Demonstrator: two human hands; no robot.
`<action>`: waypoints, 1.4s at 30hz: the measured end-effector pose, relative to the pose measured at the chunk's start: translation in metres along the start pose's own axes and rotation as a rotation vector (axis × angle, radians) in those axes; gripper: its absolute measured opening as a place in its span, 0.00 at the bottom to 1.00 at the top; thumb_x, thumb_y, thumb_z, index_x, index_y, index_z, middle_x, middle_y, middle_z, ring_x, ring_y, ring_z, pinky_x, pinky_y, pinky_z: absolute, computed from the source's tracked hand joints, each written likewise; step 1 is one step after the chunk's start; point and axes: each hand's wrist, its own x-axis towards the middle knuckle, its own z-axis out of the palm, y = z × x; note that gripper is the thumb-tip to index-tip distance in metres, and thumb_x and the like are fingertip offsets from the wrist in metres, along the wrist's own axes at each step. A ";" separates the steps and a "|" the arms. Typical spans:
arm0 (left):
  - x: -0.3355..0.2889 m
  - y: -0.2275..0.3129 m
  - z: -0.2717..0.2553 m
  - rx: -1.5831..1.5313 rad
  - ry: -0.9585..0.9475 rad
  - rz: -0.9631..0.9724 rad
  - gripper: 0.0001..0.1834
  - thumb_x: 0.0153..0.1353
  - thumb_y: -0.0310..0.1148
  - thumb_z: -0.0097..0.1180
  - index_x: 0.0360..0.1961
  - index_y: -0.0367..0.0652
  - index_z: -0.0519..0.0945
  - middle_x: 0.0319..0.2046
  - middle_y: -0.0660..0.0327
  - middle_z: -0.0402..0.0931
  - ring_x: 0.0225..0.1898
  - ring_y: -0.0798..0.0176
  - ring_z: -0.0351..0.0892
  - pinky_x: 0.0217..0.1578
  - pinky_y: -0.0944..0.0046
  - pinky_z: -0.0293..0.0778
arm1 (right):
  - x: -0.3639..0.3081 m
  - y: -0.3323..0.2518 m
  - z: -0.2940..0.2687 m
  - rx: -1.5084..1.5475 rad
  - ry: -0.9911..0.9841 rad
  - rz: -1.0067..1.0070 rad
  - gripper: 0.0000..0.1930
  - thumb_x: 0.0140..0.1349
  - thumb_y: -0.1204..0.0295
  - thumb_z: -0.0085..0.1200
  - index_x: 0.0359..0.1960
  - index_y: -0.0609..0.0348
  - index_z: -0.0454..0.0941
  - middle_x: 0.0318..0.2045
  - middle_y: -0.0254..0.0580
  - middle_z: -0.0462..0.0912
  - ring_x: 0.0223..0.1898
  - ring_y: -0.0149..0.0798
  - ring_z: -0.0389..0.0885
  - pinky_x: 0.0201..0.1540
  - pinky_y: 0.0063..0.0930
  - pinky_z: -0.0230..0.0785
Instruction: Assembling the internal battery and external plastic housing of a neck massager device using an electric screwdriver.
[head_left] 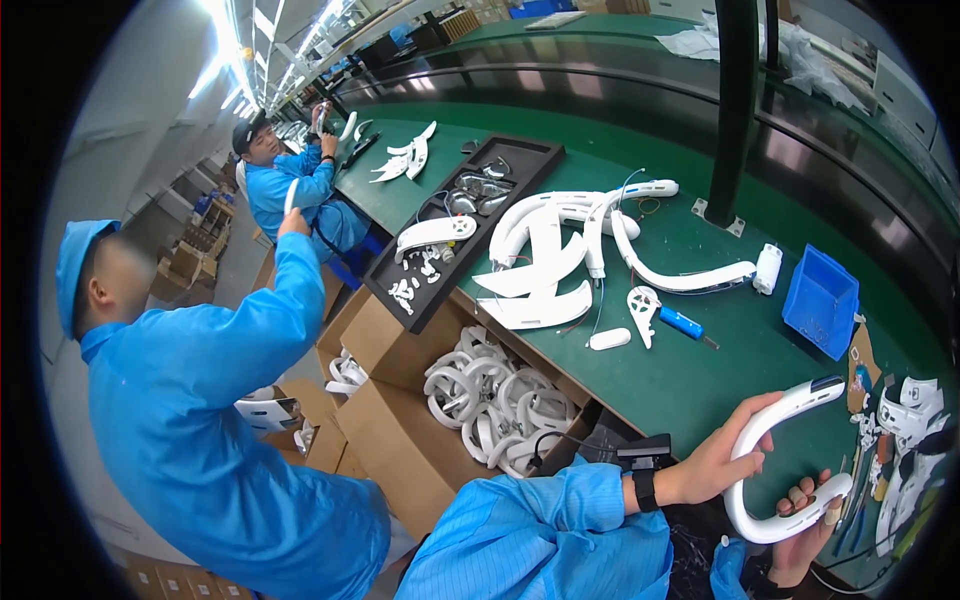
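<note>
A glossy white C-shaped plastic housing point(738, 508) with small slots and a dark tip is held up over the near right of the bench. My left hand point(722, 455) is closed round its upper arm, thumb on the inner side. Around the lower arm wrap the fingers of my right hand point(803, 530), some with tape on the fingertips. Beyond my hands on the green bench point(640, 385) lie a blue-handled screwdriver point(682, 322), a white ring-ended piece point(643, 312), a white oval piece point(610, 339) and a pile of curved white housings point(545, 260), some with thin wires.
A blue bin point(820, 302) stands right of a black post point(735, 120). White parts and tools point(905, 420) crowd the right edge. A black tray point(440, 310) overhangs the bench. Cartons of white rings point(495, 405) sit below; two people in blue point(210, 400) are at left.
</note>
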 end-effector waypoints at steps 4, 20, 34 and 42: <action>0.000 -0.001 -0.001 0.002 -0.003 0.020 0.42 0.67 0.25 0.49 0.79 0.49 0.47 0.48 0.59 0.67 0.41 0.69 0.73 0.44 0.68 0.74 | 0.001 0.000 0.001 -0.009 0.002 -0.001 0.25 0.77 0.53 0.48 0.68 0.54 0.68 0.44 0.39 0.71 0.37 0.32 0.74 0.41 0.32 0.72; 0.000 -0.002 0.000 0.027 -0.003 0.026 0.43 0.66 0.23 0.47 0.80 0.50 0.46 0.47 0.59 0.67 0.39 0.69 0.74 0.41 0.70 0.75 | 0.001 -0.001 -0.003 -0.033 -0.011 -0.023 0.24 0.77 0.54 0.48 0.66 0.55 0.70 0.42 0.39 0.73 0.36 0.31 0.74 0.40 0.31 0.71; 0.000 -0.006 0.006 0.044 -0.010 0.057 0.42 0.65 0.23 0.49 0.79 0.48 0.48 0.47 0.59 0.69 0.41 0.69 0.74 0.44 0.68 0.76 | -0.008 -0.002 -0.010 -0.011 0.006 -0.059 0.25 0.75 0.52 0.50 0.66 0.53 0.69 0.40 0.36 0.70 0.36 0.32 0.71 0.39 0.33 0.70; -0.004 0.029 -0.001 0.072 0.127 0.056 0.44 0.66 0.44 0.56 0.78 0.44 0.50 0.50 0.50 0.75 0.41 0.63 0.81 0.43 0.65 0.79 | -0.005 -0.001 0.046 -0.045 -0.013 -0.039 0.23 0.66 0.53 0.61 0.57 0.48 0.73 0.37 0.39 0.75 0.38 0.42 0.79 0.44 0.43 0.74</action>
